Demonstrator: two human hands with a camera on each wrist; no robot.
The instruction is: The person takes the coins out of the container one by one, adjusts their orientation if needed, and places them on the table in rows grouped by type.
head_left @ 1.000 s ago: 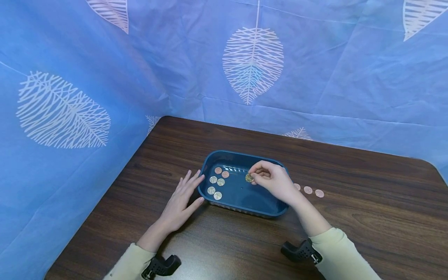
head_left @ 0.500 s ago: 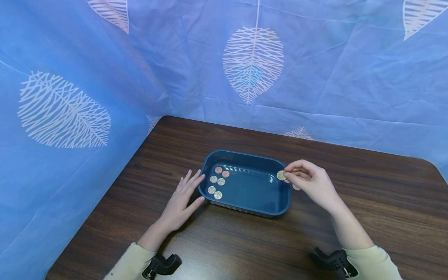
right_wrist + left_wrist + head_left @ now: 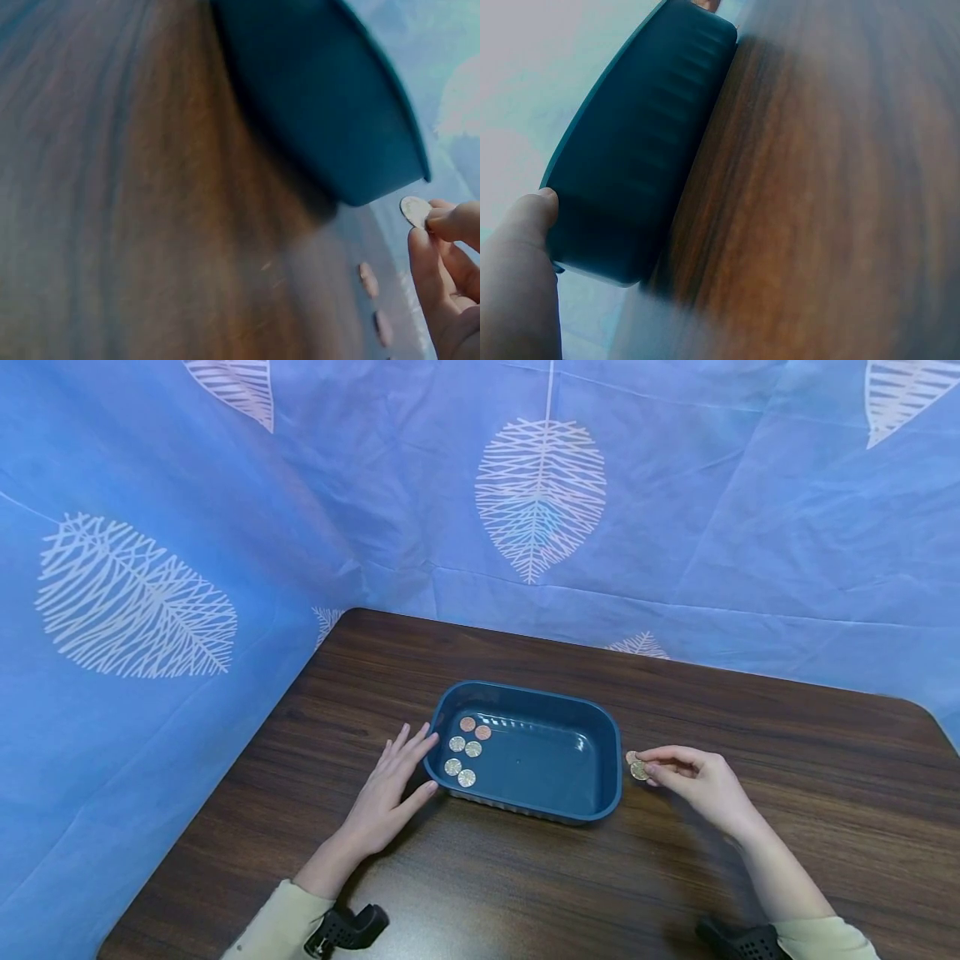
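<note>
A dark blue tray (image 3: 540, 802) stands on the wooden table, with several coins inside along its left end. Two of those are copper-coloured, such as this copper coin (image 3: 483, 732); the rest are golden, like this gold coin (image 3: 467, 778). My left hand (image 3: 390, 797) rests against the tray's left rim with fingers spread straight. To the tray's right, my right hand (image 3: 701, 785) pinches a gold coin (image 3: 639, 770) between thumb and fingers. That coin overlaps a copper coin (image 3: 631, 757) in the head view. In the right wrist view the pinched coin (image 3: 415, 211) shows beside the tray's corner.
The right wrist view shows copper coins in a row on the table, one copper coin (image 3: 368, 280) nearest the tray; in the head view my right hand hides some. A blue cloth (image 3: 420, 468) with leaf prints hangs behind the table (image 3: 825, 760).
My right hand has moved from over the tray's inside, out past its right rim and down toward the copper coins, holding the gold coin throughout. The left hand and tray have stayed in place.
</note>
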